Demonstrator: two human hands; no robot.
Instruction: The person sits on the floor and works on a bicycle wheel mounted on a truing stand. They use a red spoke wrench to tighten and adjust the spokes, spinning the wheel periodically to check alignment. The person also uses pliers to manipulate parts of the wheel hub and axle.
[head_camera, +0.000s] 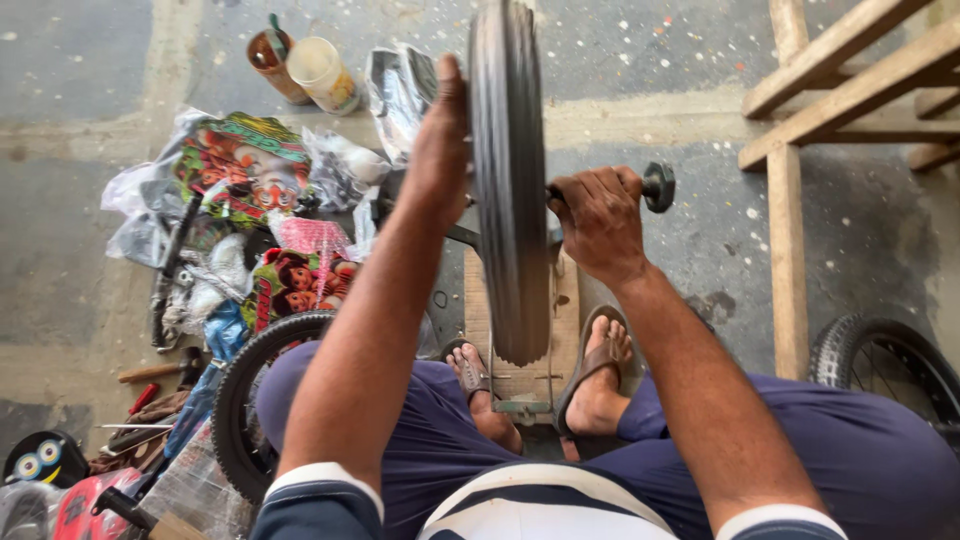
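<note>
Grey, paint-flecked concrete floor (60, 60) is my workplace, and I sit low on it with a small wooden board (478, 300) pinned under my sandalled feet so it cannot slide. Upright on edge above that board stands a bicycle wheel (510, 180), its tyre facing me. My left hand (440, 150) lies flat and spread against the wheel's left side, steadying it. My right hand (600, 220) is clenched round the axle stub that sticks out to the right and ends in a dark round knob (658, 186); held so, the wheel stays vertical between my knees. Toward the floor's left edge lies a heap of printed plastic wrappers (245, 165); two cups (300, 65) stand beyond it. Another tyre (235, 400) leans by my left knee, and a wooden frame (790, 200) stands at the right.
</note>
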